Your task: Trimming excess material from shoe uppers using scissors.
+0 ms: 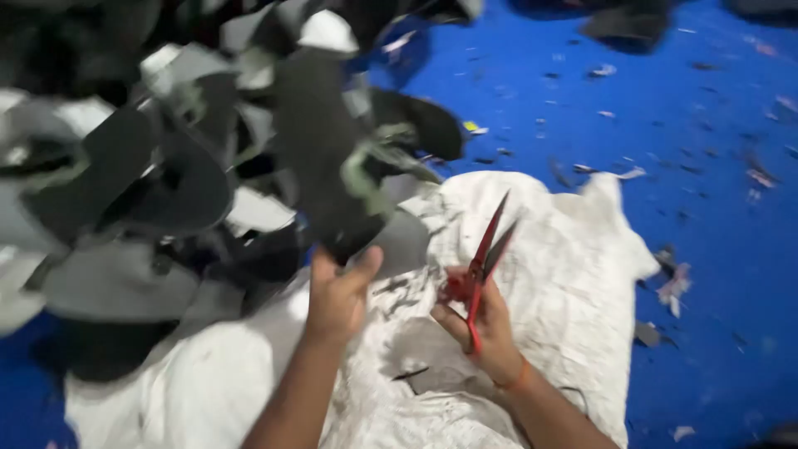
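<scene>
**Both forearms over white sack, sandal and scissors in hand**

Forearms enter from the bottom edge, cut off at the elbows. My left hand [339,295] grips the heel end of a dark flip-flop sandal [320,158]: thumb up against the sole, remaining fingers wrapped behind it and hidden. Sandal rises from the hand, motion-blurred; its greenish strap is hard to make out. My right hand [486,328] is curled round the handles of the red scissors [486,258], blades parted, tips up, just right of the sandal, not touching. Underneath: white woven sack [573,274] on blue floor [715,183]. Blurred sandal pile [150,183] at left.
</scene>
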